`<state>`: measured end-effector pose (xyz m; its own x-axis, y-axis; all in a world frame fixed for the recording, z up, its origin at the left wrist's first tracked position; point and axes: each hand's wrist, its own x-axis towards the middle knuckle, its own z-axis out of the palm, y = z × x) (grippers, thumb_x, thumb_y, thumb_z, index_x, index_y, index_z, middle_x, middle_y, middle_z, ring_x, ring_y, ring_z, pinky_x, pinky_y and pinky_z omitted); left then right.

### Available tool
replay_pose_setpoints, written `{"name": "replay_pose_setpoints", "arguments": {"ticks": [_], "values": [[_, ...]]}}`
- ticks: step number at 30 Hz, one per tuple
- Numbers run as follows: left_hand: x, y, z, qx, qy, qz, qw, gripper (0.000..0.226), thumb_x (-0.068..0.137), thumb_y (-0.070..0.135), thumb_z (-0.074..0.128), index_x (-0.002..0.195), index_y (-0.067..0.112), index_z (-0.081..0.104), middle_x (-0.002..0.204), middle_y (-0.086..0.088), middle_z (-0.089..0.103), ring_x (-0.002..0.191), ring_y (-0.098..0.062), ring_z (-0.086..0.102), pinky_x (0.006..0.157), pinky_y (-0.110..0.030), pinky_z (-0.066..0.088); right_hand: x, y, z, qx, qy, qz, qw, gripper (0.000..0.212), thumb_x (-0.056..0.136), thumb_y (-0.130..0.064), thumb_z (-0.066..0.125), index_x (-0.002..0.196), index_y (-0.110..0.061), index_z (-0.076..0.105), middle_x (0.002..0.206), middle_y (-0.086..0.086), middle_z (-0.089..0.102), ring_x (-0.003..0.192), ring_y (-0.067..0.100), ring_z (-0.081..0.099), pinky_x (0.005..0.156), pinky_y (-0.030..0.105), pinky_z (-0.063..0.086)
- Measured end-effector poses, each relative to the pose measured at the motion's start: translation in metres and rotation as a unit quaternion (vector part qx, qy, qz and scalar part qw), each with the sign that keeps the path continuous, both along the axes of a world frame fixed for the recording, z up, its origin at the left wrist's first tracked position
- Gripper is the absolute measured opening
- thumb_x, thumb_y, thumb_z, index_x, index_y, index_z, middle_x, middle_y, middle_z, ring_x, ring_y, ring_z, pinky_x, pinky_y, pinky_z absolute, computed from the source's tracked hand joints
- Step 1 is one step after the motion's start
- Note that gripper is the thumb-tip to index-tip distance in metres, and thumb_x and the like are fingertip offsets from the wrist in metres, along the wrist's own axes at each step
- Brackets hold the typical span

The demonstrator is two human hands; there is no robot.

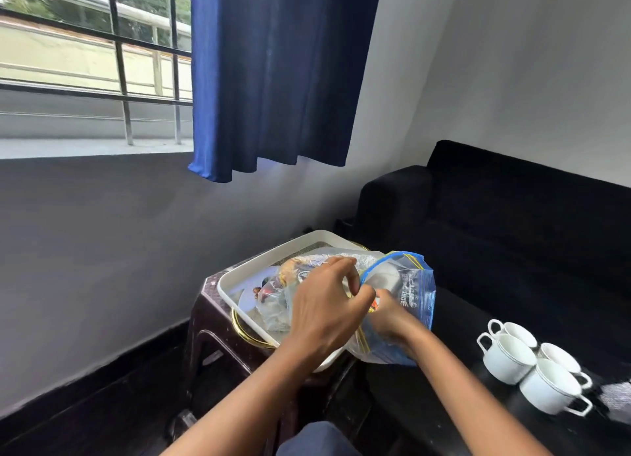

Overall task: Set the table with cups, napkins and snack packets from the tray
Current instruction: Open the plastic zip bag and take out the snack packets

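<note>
Dark table [454, 322] stands beside a black sofa [512, 216]; blue curtain [273, 73] above. Four white cups [532, 367] sit on the table. Your left hand [324, 305] and right hand [389, 315] both pinch a zip bag [409, 285] over the white tray [239, 278] on the stool [211, 336].

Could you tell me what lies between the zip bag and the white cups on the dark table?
In the head view, only bare dark table shows between the zip bag and the cups; nothing stands there.

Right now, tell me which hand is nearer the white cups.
Right. The right hand grips the zip bag, on the side toward the cups; the left hand is farther, over the tray.
</note>
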<state>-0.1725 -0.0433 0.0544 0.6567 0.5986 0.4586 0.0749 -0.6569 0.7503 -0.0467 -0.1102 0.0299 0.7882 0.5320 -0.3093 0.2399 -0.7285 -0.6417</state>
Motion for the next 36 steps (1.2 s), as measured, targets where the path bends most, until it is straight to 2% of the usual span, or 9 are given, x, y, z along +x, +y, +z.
{"name": "replay_pose_setpoints", "arguments": {"ticks": [3,6,8,10,13,22,28,33,36], "values": [[0.001,-0.001,-0.001,0.003,0.003,0.003,1.000,0.022,0.075,0.029,0.060,0.064,0.021,0.044,0.110,0.004,0.067,0.102,-0.014,0.057,0.080,-0.030,0.042,-0.006,0.004,-0.002,0.041,0.008,0.002,0.999,0.049,0.072,-0.024,0.060,0.116,-0.007,0.046,0.107,0.016,0.057,0.090,0.024,0.058,0.066,0.030,0.046],[0.001,-0.001,-0.001,0.003,0.004,0.008,1.000,0.021,0.075,0.030,0.060,0.064,0.020,0.045,0.109,0.004,0.068,0.102,-0.014,0.058,0.079,-0.031,0.043,-0.011,0.004,-0.004,0.089,-0.009,-0.025,0.996,0.033,0.073,-0.022,0.059,0.102,-0.007,0.055,0.092,0.011,0.061,0.082,0.022,0.059,0.064,0.030,0.046],[0.001,0.000,-0.001,0.000,0.001,0.011,1.000,0.021,0.075,0.031,0.060,0.064,0.020,0.046,0.109,0.004,0.068,0.101,-0.015,0.058,0.079,-0.031,0.044,-0.014,0.002,-0.003,0.108,-0.037,-0.055,0.992,0.010,0.077,-0.018,0.064,0.085,-0.016,0.059,0.078,-0.001,0.063,0.072,0.013,0.059,0.057,0.025,0.044],[0.001,-0.001,-0.001,0.001,0.001,0.011,1.000,0.022,0.075,0.031,0.060,0.064,0.020,0.045,0.109,0.003,0.068,0.102,-0.015,0.058,0.078,-0.031,0.044,-0.016,-0.002,-0.001,0.108,-0.074,-0.064,0.989,0.012,0.077,-0.017,0.066,0.074,-0.022,0.057,0.070,-0.008,0.059,0.067,0.011,0.056,0.051,0.022,0.037],[0.001,-0.001,-0.001,0.002,0.002,0.009,1.000,0.023,0.076,0.031,0.060,0.063,0.021,0.044,0.109,0.003,0.068,0.102,-0.016,0.058,0.078,-0.031,0.043,-0.017,-0.005,0.004,0.117,-0.099,-0.071,0.986,0.019,0.073,-0.015,0.069,0.091,-0.019,0.063,0.080,-0.002,0.065,0.076,0.018,0.060,0.054,0.023,0.037],[0.002,0.004,-0.003,-0.014,-0.015,0.046,0.999,0.025,0.078,0.030,0.058,0.061,0.023,0.042,0.100,0.004,0.069,0.097,-0.015,0.057,0.074,-0.032,0.042,-0.016,-0.047,0.041,0.215,-0.178,-0.074,0.957,0.051,0.063,-0.007,0.082,0.109,-0.022,0.065,0.087,-0.009,0.067,0.078,0.007,0.063,0.061,0.016,0.044],[0.003,0.006,-0.003,-0.046,-0.009,0.076,0.996,0.024,0.079,0.031,0.058,0.062,0.021,0.044,0.100,0.005,0.069,0.098,-0.016,0.059,0.077,-0.034,0.045,-0.017,-0.090,0.072,0.295,-0.173,-0.039,0.939,0.052,0.064,0.004,0.080,0.104,-0.026,0.066,0.092,-0.004,0.072,0.085,0.014,0.069,0.074,0.034,0.056],[0.002,0.011,-0.003,-0.094,0.016,0.095,0.991,0.026,0.077,0.033,0.056,0.060,0.020,0.040,0.067,0.002,0.057,0.075,-0.023,0.054,0.059,-0.033,0.038,-0.008,-0.109,0.090,0.361,-0.199,-0.047,0.910,0.050,0.064,0.003,0.081,0.092,-0.036,0.065,0.086,-0.008,0.073,0.080,0.005,0.070,0.064,0.019,0.057],[0.002,0.017,-0.003,-0.147,0.023,0.117,0.982,0.022,0.077,0.032,0.054,0.064,0.017,0.045,0.065,0.001,0.058,0.068,-0.023,0.053,0.057,-0.031,0.037,0.002,-0.111,0.097,0.400,-0.213,-0.071,0.888,0.049,0.065,0.004,0.080,0.088,-0.037,0.065,0.083,-0.012,0.072,0.077,0.001,0.070,0.061,0.014,0.055]]}}
